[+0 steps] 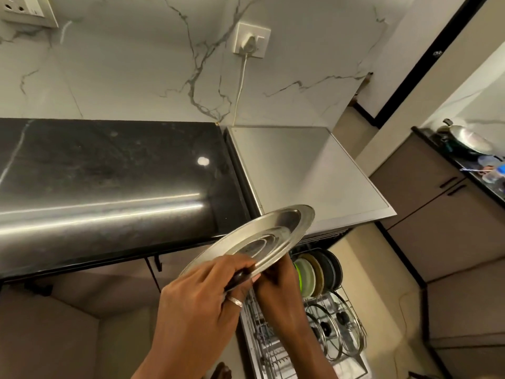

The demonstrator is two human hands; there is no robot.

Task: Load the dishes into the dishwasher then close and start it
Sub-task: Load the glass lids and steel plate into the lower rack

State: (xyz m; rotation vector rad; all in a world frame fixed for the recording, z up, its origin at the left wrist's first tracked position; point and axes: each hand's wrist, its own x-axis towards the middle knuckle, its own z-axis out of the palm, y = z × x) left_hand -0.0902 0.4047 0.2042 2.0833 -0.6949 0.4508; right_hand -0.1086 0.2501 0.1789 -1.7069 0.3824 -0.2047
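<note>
Upper left of the frame, a white switch plate (24,9) sat on the marble wall, and below it the black granite counter (109,170) ran across with a bright streak of glare. Lower centre, the left hand (202,305) came up from the bottom edge, ring on one finger, fingers curled and pinching the black knob (240,278) of a steel lid (262,236). The lid was held in the air, tilted, its stepped rings facing the camera, over the gap between the counter's edge and the open dishwasher (308,170). Just right of the knob, the right hand (276,272) was tucked against the lid's lower rim; its fingers were hidden behind the steel, so their grip could not be told. Above, a white plug (250,41) sat in its socket, cord dropping behind the dishwasher's steel top. Below that, the lower rack (262,348) stood pulled out, plates (317,274) upright in a row and glass lids (336,326) standing nearer the camera. Far right, a steel pan (470,140) rested on another dark counter.
</note>
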